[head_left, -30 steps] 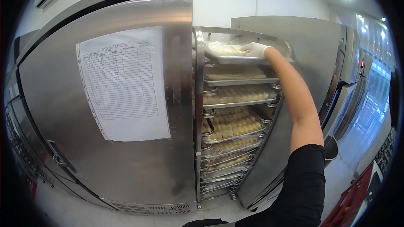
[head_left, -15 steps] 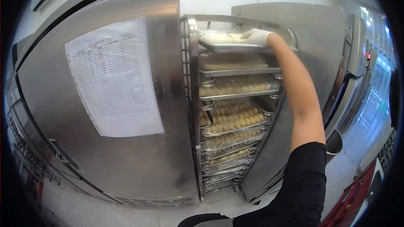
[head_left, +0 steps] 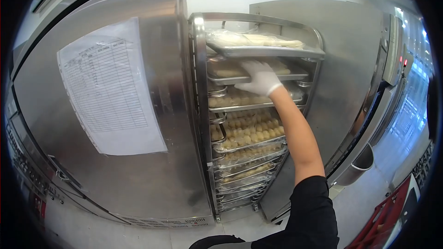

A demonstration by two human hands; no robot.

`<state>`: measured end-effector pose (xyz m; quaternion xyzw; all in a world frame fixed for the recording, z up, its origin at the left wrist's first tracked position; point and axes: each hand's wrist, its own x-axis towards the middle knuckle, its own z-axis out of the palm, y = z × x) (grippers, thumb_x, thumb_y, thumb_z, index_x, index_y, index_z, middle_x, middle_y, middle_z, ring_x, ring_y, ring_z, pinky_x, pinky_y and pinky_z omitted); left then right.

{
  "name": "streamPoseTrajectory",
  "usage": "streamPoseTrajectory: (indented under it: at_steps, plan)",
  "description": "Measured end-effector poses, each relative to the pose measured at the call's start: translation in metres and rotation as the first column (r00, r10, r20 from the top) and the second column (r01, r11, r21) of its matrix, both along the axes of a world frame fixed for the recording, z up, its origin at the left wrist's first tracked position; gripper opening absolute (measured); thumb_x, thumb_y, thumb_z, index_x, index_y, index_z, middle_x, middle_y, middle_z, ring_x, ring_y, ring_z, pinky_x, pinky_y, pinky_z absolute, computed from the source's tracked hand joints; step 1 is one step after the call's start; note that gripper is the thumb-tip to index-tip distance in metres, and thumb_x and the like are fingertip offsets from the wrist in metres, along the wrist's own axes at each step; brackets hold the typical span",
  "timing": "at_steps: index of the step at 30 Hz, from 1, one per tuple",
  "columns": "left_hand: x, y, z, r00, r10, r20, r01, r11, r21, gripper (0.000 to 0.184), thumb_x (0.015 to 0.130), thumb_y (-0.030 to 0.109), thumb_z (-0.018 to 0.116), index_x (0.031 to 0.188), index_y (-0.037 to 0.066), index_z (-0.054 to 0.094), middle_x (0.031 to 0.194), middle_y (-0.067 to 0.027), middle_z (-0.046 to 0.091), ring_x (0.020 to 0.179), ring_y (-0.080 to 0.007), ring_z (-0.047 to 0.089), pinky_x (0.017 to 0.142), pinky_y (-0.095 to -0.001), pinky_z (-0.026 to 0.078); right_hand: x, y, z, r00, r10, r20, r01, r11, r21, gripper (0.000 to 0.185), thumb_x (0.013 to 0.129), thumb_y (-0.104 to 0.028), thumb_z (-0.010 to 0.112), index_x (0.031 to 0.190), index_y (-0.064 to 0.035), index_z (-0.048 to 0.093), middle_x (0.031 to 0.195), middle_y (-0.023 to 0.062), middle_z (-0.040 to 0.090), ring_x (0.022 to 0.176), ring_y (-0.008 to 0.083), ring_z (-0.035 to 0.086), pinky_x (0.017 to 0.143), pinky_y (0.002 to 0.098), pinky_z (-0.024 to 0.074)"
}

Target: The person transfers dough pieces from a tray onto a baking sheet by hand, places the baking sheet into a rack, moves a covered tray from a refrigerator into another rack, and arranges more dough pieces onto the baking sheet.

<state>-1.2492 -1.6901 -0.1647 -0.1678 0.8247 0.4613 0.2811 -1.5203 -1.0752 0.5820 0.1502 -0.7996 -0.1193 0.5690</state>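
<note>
My right hand [head_left: 261,78], in a white glove, is at the second tray [head_left: 295,76] from the top of a metal rack [head_left: 199,32]. Its fingers stretch over the pale dough [head_left: 226,71] there, with the thumb apart at the front rim. They are slightly blurred, and I cannot tell whether they touch the dough. Just above, the top tray [head_left: 277,53] bears a pale dough slab [head_left: 258,40] under clear plastic film. Below my hand, another tray [head_left: 254,107] carries rows of dough pieces under film. My left hand is out of view.
Several lower trays hold round dough pieces [head_left: 254,133] under film. A steel cabinet door [head_left: 138,180] with a printed sheet [head_left: 110,87] stands left of the rack. Right of it is a steel panel [head_left: 341,64], with a metal bin [head_left: 360,166] beyond. A red frame [head_left: 383,212] stands at the lower right.
My right hand has left the dough on the top tray and moved down and left to the second tray. The view has shifted slightly to the right.
</note>
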Motion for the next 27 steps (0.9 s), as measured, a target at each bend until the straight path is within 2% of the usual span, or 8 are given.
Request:
streamPoseTrajectory:
  at_steps: [1,3,12,15,16,19,24,27]
  plan:
    - [-0.005,0.000,-0.001,1.000,0.007,0.004,-0.007,1.000,0.003,0.046,0.104,0.045,0.042,0.122,0.009,0.065,0.113,-0.0149,0.067,0.104,-0.0310,0.062,0.093,-0.0458,0.050,-0.003,-0.006,0.012,0.965,-0.057,0.255,0.073,0.996,-0.053,0.054,0.080,-0.033,0.071,0.125,-0.0049,0.065,0.117,0.0176,0.071,0.108,0.0397,0.067,0.093,0.0479,0.0529]
    - [-0.009,0.001,-0.003,1.000,0.020,0.012,-0.020,1.000,0.008,0.046,0.104,0.045,0.043,0.122,0.009,0.065,0.112,-0.0146,0.067,0.103,-0.0305,0.062,0.092,-0.0455,0.050,-0.008,-0.015,0.028,0.703,-0.101,0.704,0.234,0.968,-0.094,0.057,0.077,-0.029,0.071,0.129,-0.0055,0.064,0.110,0.0188,0.072,0.108,0.0381,0.067,0.094,0.0453,0.0531]
    - [-0.019,0.006,-0.006,0.998,0.056,0.037,-0.057,0.998,0.031,0.045,0.103,0.046,0.046,0.121,0.009,0.065,0.108,-0.0132,0.067,0.100,-0.0284,0.063,0.088,-0.0443,0.051,-0.014,-0.008,0.032,0.662,-0.148,0.735,0.252,0.967,-0.032,0.057,0.073,-0.023,0.067,0.128,-0.0051,0.065,0.111,0.0229,0.071,0.107,0.0368,0.067,0.094,0.0428,0.0532]
    - [-0.014,0.006,-0.008,0.997,0.064,0.046,-0.066,0.997,0.036,0.045,0.102,0.046,0.047,0.121,0.009,0.065,0.107,-0.0128,0.067,0.099,-0.0277,0.063,0.087,-0.0439,0.052,-0.006,-0.010,0.024,0.729,-0.063,0.681,0.264,0.944,-0.196,0.058,0.070,-0.024,0.069,0.125,-0.0044,0.068,0.112,0.0236,0.070,0.107,0.0367,0.067,0.095,0.0414,0.0532]
    - [-0.014,0.007,-0.008,0.996,0.070,0.051,-0.072,0.997,0.039,0.045,0.102,0.046,0.048,0.120,0.010,0.065,0.107,-0.0127,0.067,0.098,-0.0274,0.064,0.087,-0.0438,0.052,-0.007,-0.011,0.025,0.727,-0.065,0.684,0.262,0.946,-0.189,0.058,0.070,-0.024,0.069,0.125,-0.0044,0.068,0.112,0.0236,0.070,0.107,0.0367,0.067,0.095,0.0414,0.0532]
    - [-0.013,0.008,-0.008,0.995,0.078,0.059,-0.081,0.996,0.042,0.045,0.102,0.047,0.049,0.120,0.010,0.065,0.105,-0.0122,0.067,0.097,-0.0267,0.064,0.086,-0.0434,0.052,-0.008,-0.011,0.029,0.669,-0.156,0.727,0.361,0.923,-0.133,0.065,0.069,-0.028,0.070,0.129,-0.0046,0.066,0.111,0.0238,0.071,0.106,0.0366,0.067,0.095,0.0409,0.0533]
    - [-0.014,0.001,-0.040,0.992,0.112,0.057,-0.115,0.992,0.051,0.045,0.101,0.047,0.051,0.120,0.010,0.065,0.103,-0.0115,0.067,0.095,-0.0255,0.065,0.084,-0.0427,0.053,-0.004,-0.014,0.043,0.587,-0.187,0.788,0.389,0.918,-0.071,0.072,0.069,-0.034,0.071,0.134,-0.0053,0.062,0.114,0.0231,0.070,0.109,0.0371,0.067,0.097,0.0412,0.0521]
    - [-0.011,0.003,-0.021,0.990,0.125,0.060,-0.128,0.990,0.054,0.044,0.101,0.048,0.052,0.120,0.010,0.065,0.102,-0.0110,0.067,0.094,-0.0248,0.065,0.082,-0.0423,0.054,-0.006,-0.001,0.031,0.650,-0.055,0.758,0.282,0.944,-0.173,0.076,0.073,-0.038,0.075,0.139,-0.0050,0.058,0.130,0.0247,0.064,0.120,0.0368,0.061,0.104,0.0397,0.0473]
